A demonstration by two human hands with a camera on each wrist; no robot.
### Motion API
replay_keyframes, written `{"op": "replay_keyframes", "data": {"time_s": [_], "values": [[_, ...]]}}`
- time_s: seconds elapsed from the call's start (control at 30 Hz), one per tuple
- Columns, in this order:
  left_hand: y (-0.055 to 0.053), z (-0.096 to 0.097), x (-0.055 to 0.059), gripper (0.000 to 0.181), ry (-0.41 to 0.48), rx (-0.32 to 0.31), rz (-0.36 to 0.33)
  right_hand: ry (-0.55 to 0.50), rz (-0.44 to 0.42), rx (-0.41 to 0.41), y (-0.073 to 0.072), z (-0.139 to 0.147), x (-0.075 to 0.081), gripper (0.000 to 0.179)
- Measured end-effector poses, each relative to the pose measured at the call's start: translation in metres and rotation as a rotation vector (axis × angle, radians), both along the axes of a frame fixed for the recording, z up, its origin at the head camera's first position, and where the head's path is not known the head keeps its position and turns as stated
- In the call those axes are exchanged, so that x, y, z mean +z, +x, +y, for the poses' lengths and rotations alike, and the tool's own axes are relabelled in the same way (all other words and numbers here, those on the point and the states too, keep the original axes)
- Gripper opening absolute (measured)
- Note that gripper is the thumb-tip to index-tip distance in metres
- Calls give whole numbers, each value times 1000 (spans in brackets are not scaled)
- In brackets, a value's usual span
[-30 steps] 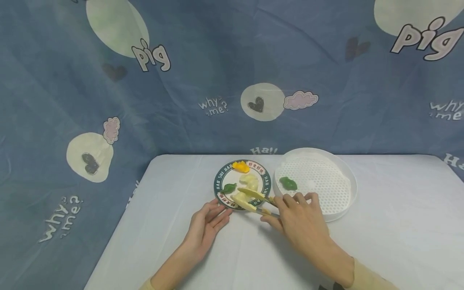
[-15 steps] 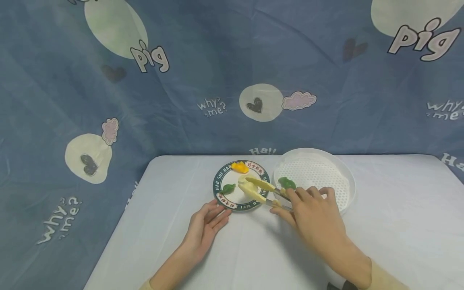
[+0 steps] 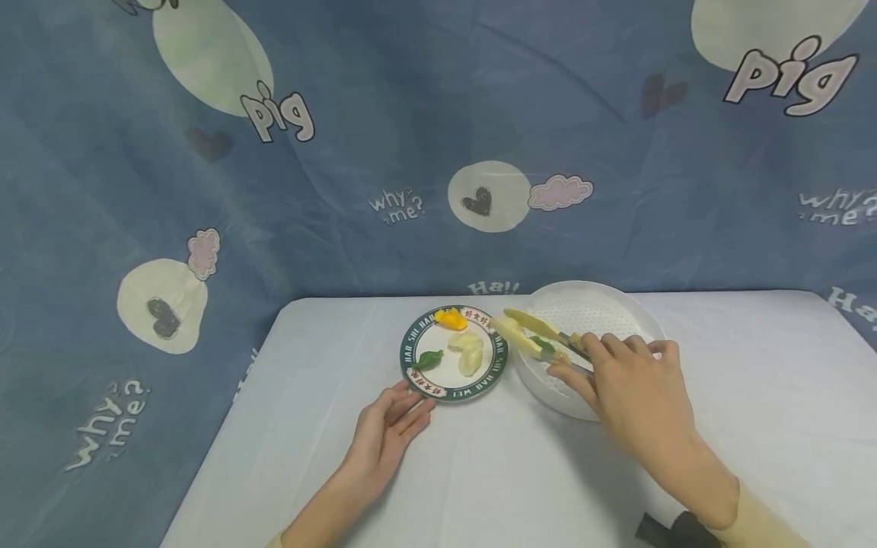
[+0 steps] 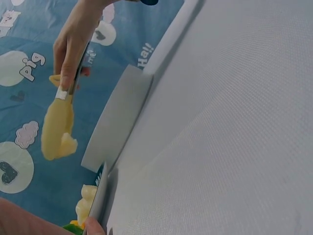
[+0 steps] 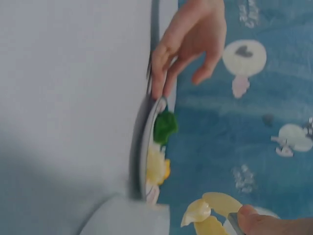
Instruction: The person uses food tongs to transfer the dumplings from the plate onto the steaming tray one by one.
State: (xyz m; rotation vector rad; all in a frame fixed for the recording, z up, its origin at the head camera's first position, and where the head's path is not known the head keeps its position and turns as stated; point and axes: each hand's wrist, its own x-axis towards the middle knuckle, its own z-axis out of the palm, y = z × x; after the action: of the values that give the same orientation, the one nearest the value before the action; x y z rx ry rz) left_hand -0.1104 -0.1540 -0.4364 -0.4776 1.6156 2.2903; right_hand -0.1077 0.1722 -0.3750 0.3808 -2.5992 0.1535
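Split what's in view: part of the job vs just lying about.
In the job, likely:
Right hand, gripping tongs
Pale piece, held in the tongs
Left hand, touching the plate
Pale pieces, green piece, orange piece on it
White dish, second green piece inside

Just there, likely:
Blue printed cloth behind
White table covering
Dark item at bottom edge, unidentifiable

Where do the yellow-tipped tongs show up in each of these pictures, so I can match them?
Head: the tongs sit right of center, slightly low.
Left wrist: the tongs point down at the left side.
Right wrist: the tongs are at the bottom, right of center, partly cut off.
Shared landmark: the plate.
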Motion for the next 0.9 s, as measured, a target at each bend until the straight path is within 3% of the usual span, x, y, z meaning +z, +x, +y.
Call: {"op": "replay_keyframes", "data": {"time_s": [0.3, 0.6, 0.9], "values": [[0, 0, -1, 71, -11, 9, -24, -25, -71, -83, -14, 26, -9, 60], [1, 1, 0, 70, -18, 11, -30, -4, 63, -58, -22, 37, -22, 55], [1, 2, -1, 70, -23, 19, -29, 3, -12, -84, -21, 38, -28, 50]]}}
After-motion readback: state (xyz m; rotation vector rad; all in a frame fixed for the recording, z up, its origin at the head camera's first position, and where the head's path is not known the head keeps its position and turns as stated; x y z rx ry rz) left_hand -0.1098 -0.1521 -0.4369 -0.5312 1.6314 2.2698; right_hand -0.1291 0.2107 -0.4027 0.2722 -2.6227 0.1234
